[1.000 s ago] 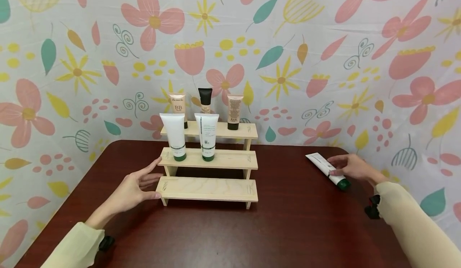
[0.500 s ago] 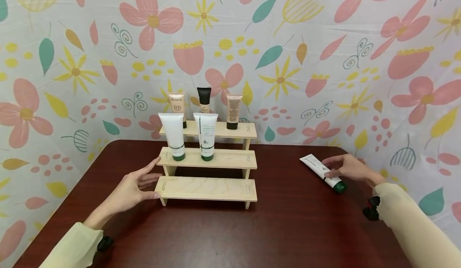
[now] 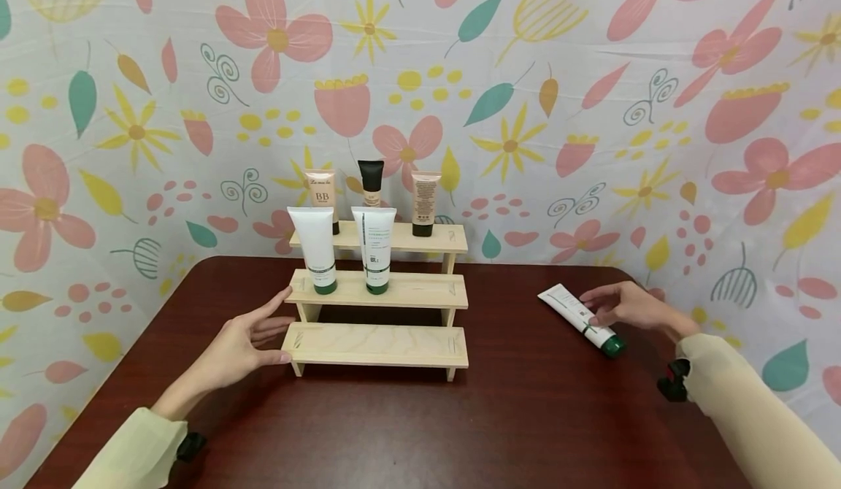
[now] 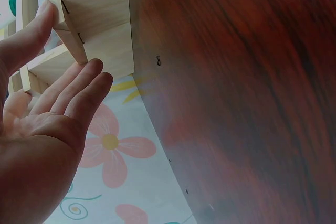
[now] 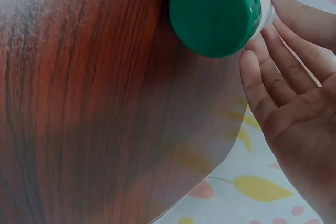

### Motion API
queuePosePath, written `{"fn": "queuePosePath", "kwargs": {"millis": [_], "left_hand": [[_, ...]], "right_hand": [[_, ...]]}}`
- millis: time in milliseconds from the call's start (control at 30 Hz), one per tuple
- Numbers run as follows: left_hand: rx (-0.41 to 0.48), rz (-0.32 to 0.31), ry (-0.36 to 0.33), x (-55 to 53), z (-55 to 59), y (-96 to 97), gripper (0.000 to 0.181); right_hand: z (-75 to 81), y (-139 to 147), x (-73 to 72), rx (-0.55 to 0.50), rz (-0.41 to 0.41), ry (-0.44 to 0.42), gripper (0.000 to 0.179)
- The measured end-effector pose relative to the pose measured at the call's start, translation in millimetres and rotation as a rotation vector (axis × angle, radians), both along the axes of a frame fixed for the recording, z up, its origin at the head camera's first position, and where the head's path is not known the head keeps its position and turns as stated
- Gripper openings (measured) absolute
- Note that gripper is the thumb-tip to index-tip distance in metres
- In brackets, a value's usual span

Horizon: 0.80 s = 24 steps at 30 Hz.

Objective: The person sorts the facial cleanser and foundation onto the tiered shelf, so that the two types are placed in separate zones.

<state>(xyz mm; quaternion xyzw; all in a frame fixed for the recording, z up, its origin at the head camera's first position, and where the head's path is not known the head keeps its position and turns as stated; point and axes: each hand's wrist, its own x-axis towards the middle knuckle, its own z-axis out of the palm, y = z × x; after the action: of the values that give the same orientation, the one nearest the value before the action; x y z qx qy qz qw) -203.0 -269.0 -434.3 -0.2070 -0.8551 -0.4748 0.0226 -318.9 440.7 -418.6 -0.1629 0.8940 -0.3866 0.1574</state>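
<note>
On the right of the dark table, my right hand (image 3: 627,306) holds a white squeeze tube (image 3: 571,310) between thumb and fingers. The tube lies slanted, its green cap (image 5: 212,14) towards me. My left hand (image 3: 236,347) rests at the left end of a three-step wooden display stand (image 3: 377,343). Its thumb is at the bottom step and its fingers reach up beside the middle one, fairly straight in the left wrist view. Two similar white tubes, one at the left (image 3: 317,248) and one beside it (image 3: 376,248), stand caps down on the middle step.
The top step carries a BB cream tube (image 3: 322,186), a black-capped tube (image 3: 371,179) and a beige tube (image 3: 424,201) with its black cap down. The brown table (image 3: 420,427) extends in front. Behind it hangs a flower-print cloth (image 3: 499,29).
My right hand and the white tube have shifted left and slightly nearer. My left hand stays at the stand, and the whole head view has drifted slightly.
</note>
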Motion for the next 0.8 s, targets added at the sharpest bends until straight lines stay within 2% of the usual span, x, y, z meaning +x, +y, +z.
{"fn": "queuePosePath", "kwargs": {"millis": [167, 533, 800], "left_hand": [[0.001, -0.002, -0.004, 0.3, 0.9, -0.3, 0.107], [0.003, -0.002, -0.007, 1.8, 0.4, 0.3, 0.107], [-0.001, -0.003, -0.004, 1.6, 0.9, 0.4, 0.106]], "right_hand": [[-1.3, -3, 0.8, -0.035, 0.017, -0.028, 0.058], [-1.8, -5, 0.7, -0.034, 0.022, -0.082, 0.061], [2.4, -13, 1.2, 0.022, 0.070, -0.017, 0.065]]}}
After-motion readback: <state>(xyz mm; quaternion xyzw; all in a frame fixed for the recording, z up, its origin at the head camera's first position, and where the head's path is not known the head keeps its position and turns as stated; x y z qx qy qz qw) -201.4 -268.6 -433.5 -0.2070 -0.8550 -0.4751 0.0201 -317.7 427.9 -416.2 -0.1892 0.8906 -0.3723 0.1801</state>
